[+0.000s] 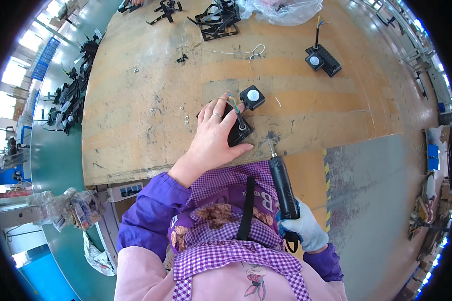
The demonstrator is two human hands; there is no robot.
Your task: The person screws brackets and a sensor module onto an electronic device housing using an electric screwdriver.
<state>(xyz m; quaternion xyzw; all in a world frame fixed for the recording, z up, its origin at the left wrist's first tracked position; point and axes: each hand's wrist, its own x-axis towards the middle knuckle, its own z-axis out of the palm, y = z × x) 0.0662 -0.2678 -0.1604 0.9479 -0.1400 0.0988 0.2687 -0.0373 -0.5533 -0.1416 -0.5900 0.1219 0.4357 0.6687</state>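
Observation:
My bare left hand (216, 130) is laid over a black motion sensor housing (241, 131), its fingers curled round the far side and the thumb along the near side. From the housing stick out a small square head with a white dome (253, 95) and several coloured wires (234, 103). My right hand (309, 228), in a white and blue glove, is wrapped round the lower end of a black electric screwdriver (285, 188). The screwdriver's bit points away from me, over the table's near edge, a little right of the housing and apart from it.
Another motion sensor (324, 60) lies at the far right of the wooden table (150, 145). Black metal brackets (216, 22) and a clear plastic bag (286, 11) are at the far edge. Small nuts (186, 119) and a white wire (236, 52) are scattered left and beyond.

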